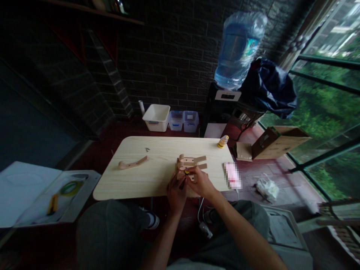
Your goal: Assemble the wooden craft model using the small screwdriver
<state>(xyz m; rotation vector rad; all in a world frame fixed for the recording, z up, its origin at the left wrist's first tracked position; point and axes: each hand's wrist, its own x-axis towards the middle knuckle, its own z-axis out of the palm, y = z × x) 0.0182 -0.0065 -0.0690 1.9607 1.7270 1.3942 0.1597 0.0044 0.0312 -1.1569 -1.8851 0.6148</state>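
A wooden assembly (193, 160) with several curved, hook-like arms and dark holes lies near the front middle of the light wooden table. My left hand (176, 191) is closed around its near left side; the fingertips are partly hidden. My right hand (201, 181) pinches a small yellow-and-black tool (186, 172), seen from its end like a screwdriver handle, over the nearest arm. The tool's tip is hidden beneath my fingers. Apart from this, a loose curved wooden arm (133, 164) rests on the left of the table, below a few small dark metal pieces (147, 149), perhaps screws.
The table (160, 146) holds a yellow-capped bottle (223, 141) at its far right corner and a blurred pink object (233, 175) at its right edge. Behind stand a white bin (156, 118), clear plastic boxes (190, 122) and a water dispenser (225, 101). An open case (59, 195) sits left.
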